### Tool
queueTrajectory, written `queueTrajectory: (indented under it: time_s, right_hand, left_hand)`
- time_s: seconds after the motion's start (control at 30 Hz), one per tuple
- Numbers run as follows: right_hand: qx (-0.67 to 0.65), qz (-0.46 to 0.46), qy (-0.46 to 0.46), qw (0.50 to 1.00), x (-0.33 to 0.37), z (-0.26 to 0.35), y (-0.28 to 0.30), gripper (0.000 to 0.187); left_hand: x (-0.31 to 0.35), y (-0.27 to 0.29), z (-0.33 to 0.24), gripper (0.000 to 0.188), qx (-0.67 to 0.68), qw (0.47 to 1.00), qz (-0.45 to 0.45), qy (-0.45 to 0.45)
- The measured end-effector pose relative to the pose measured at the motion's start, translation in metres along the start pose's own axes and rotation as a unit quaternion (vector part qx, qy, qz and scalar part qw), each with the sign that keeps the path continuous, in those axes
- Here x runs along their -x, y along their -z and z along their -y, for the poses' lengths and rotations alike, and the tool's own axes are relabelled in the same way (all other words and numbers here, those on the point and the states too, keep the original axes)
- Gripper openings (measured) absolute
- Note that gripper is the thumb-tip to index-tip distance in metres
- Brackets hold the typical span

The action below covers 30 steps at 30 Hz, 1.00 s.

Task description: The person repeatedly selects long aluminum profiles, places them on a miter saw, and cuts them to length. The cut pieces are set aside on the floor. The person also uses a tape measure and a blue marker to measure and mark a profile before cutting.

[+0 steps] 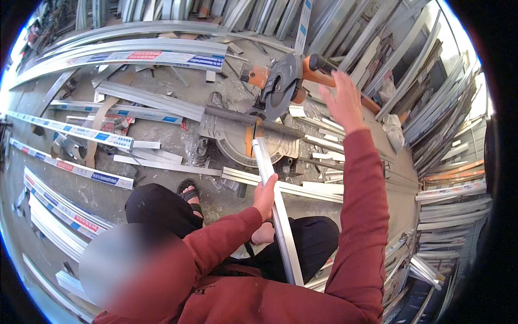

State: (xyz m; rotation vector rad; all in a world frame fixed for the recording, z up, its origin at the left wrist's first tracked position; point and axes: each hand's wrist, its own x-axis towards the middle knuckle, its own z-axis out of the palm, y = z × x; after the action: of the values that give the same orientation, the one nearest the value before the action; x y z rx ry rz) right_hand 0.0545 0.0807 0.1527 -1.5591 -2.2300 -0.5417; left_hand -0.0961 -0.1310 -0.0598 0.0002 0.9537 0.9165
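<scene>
Left hand (265, 197) grasping silver bar (285, 232), right hand (345, 105) unclenched beside saw (284, 81), white bag (394, 135), contents hidden

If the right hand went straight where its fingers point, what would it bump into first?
Probably the saw handle, just ahead of the right hand. Depth is unclear here, so I can't tell if they already touch.

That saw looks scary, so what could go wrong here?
The left hand alone grips the metal bar, so the bar might twist or slip. That hand is bare, so straying near the saw could mean a bad cut. The sandal is open, so a dropped piece might hurt the foot.
</scene>
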Motion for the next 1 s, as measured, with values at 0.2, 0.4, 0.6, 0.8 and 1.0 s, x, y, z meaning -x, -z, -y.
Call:
queueTrajectory:
  time_s: [0.2, 0.4, 0.6, 0.8, 1.0]
  right_hand:
    - [-0.007, 0.001, -0.073, 0.997, -0.055, -0.049, -0.078, 0.07]
    - [-0.024, 0.093, -0.127, 0.987, -0.057, -0.034, -0.065, 0.074]
    - [-0.074, 0.294, -0.186, 0.935, -0.025, -0.015, -0.057, 0.073]
    - [-0.036, 0.238, -0.165, 0.956, 0.006, -0.011, -0.062, 0.074]
    - [-0.032, 0.229, -0.181, 0.956, 0.017, 0.004, -0.058, 0.072]
  left_hand:
    - [-0.024, -0.007, -0.005, 0.049, -0.029, 0.998, -0.009, 0.057]
    - [-0.031, 0.01, 0.025, 0.046, -0.061, 0.988, 0.01, 0.141]
    - [-0.026, 0.02, 0.037, 0.044, -0.058, 0.983, 0.031, 0.174]
    - [-0.012, 0.023, 0.025, 0.044, -0.049, 0.987, 0.042, 0.147]
    - [-0.001, 0.014, 0.004, 0.045, -0.065, 0.988, 0.042, 0.136]
